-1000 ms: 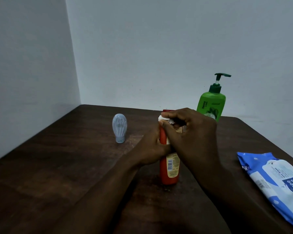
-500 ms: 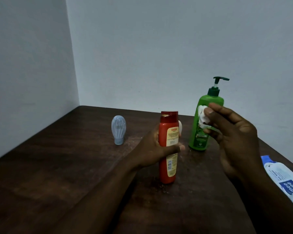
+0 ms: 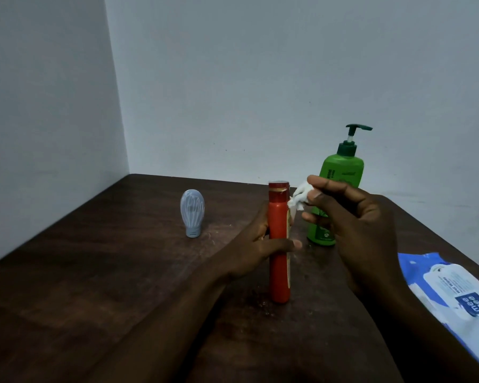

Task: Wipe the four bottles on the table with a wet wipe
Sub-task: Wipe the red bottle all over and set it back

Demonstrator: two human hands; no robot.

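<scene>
3 bottles show. Left hand (image 3: 256,244) grips red bottle (image 3: 279,272); right hand (image 3: 357,225) pinches wet wipe (image 3: 299,199) at its neck. Green bottle (image 3: 342,172) behind it and grey bottle (image 3: 192,212) to its left probably await wiping.

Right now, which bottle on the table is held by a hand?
The red bottle: the left hand grips it. The green pump bottle and the small grey-blue bottle stand unheld.

A dark brown wooden table (image 3: 94,286) stood pushed into a corner, its top scuffed with pale marks near the middle. A plain pale left wall (image 3: 39,106) met a plain pale back wall (image 3: 260,78) just behind it. A blue and white pack of wipes (image 3: 454,294) lay flat near the table's right edge, partly cut off by the frame. It showed a white label panel and a dark blue patch reading "mee mee".
</scene>
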